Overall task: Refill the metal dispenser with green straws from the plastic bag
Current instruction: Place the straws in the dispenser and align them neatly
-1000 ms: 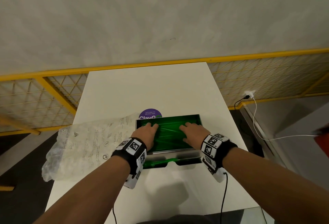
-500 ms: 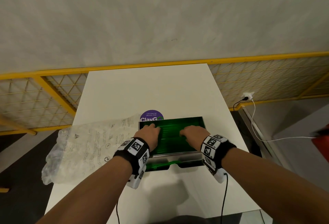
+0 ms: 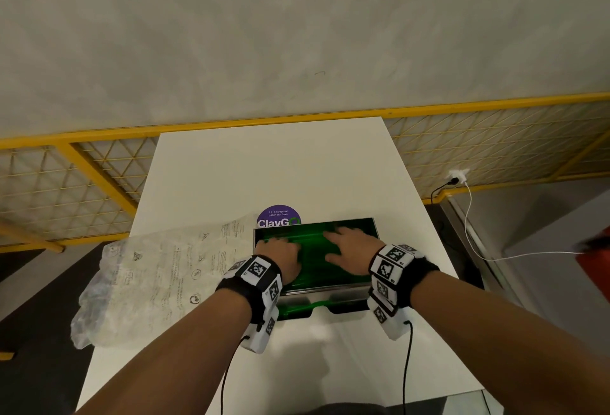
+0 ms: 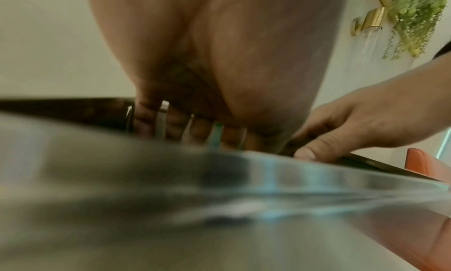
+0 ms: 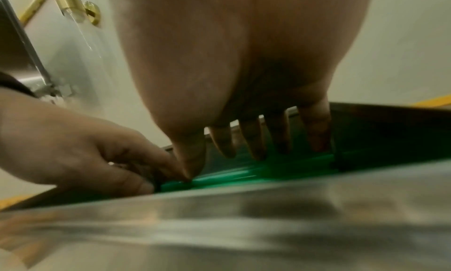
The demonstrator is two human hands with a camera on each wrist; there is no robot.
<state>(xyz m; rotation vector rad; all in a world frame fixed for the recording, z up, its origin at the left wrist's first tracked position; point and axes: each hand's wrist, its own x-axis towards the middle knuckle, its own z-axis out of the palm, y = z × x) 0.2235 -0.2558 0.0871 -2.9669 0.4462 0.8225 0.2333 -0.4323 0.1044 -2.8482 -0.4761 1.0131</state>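
Observation:
The metal dispenser stands on the white table, its open top full of green straws. My left hand lies palm down on the straws at the left side, fingers spread and pointing away. On the right side my right hand presses the straws too, its straight fingers reaching down to them. More green straws show in the front slot. The clear printed plastic bag lies flat to the left of the dispenser, partly over the table edge.
A purple round sticker lies on the table just behind the dispenser. A yellow mesh railing runs behind and beside the table. A white cable and plug hang at the right, near a red object.
Both hands stay flat on the straws in the dispenser; the right hand has slid slightly towards the back, and the view has shifted a little.

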